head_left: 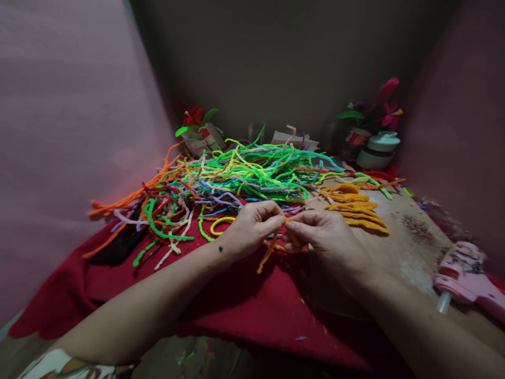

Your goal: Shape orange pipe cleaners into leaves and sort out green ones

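Observation:
My left hand [254, 227] and my right hand [321, 234] meet over the front of the red-covered table, fingertips pinched together. Between them is an orange pipe cleaner [267, 255], its loose end hanging below my left fingers. Both hands are closed on it; the part inside the fingers is mostly hidden. Just right of my right hand, several orange pipe-cleaner petals [361, 208] lie in a row on a cardboard sheet [398, 242]. Beyond my hands spreads a tangled heap of coloured pipe cleaners [252, 171], mainly green, with orange ones at the left.
A pink glue gun [467, 273] lies at the right on the cardboard. Pipe-cleaner flowers [390, 108] and a pale lidded jar [379, 150] stand at the back right. A yellow ring [221, 226] is beside my left wrist. A dark flat object [118, 245] rests at the left.

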